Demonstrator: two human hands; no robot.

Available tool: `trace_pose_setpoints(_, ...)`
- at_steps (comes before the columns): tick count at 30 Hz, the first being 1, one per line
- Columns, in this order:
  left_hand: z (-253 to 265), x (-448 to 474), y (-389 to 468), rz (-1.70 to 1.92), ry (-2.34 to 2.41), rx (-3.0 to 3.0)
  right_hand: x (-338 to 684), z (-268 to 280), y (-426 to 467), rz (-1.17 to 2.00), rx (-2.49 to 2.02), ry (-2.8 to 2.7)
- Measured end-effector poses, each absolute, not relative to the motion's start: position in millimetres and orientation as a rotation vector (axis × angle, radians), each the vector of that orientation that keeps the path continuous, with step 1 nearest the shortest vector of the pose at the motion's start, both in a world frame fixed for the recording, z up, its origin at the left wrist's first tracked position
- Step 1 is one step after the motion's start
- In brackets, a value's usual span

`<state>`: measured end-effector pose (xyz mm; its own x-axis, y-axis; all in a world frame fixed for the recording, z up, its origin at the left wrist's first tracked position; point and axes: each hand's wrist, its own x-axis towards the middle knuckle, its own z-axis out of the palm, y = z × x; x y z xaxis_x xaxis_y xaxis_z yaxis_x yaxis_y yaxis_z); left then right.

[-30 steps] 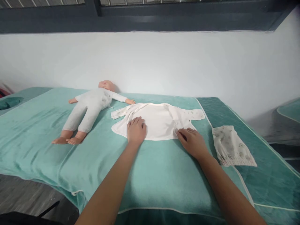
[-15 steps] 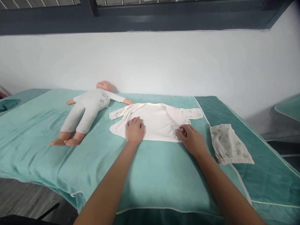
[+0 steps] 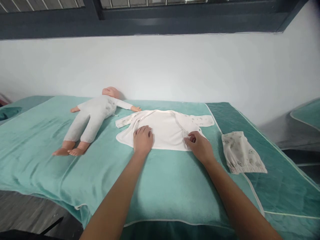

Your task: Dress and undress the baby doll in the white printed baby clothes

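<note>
A white baby shirt (image 3: 165, 130) with small prints on its sleeves lies spread open on the green bed cover (image 3: 160, 186). On its left part rests my left hand (image 3: 143, 139), flat and open, with the fingers pointing away from me. My right hand (image 3: 198, 145) pinches the edge of the shirt's right front panel between thumb and fingers. To the left of the shirt a baby doll (image 3: 93, 113) in a white body lies on its back, one hand close to the shirt's left sleeve.
Folded printed baby trousers (image 3: 242, 153) lie at the right on a darker green quilted cover (image 3: 287, 173). A white wall (image 3: 160, 66) stands behind the bed, below a dark window frame (image 3: 175, 20). Grey floor (image 3: 22, 206) shows at the lower left.
My right hand has moved slightly left with the pinched shirt edge. My left hand stays on the shirt. The view has shifted a little.
</note>
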<state>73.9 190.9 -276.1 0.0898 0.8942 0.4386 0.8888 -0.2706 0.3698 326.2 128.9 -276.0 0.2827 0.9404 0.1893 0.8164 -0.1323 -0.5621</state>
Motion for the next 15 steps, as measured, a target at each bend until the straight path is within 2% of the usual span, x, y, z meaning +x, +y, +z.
trace_pose_setpoints(5, -268, 93, 174, 0.9, 1.785, 2.44, 332, -283, 133, 0.193, -1.971, -1.526)
trace_pose_setpoints(11, -267, 169, 142, 0.86, 1.542, 2.327, 339, -289, 137, 0.159, -1.836, -1.525)
trace_pose_setpoints(15, -267, 206, 138, 0.73, 1.677, 2.272, 353, -291, 137, -0.071, -1.859, -1.392)
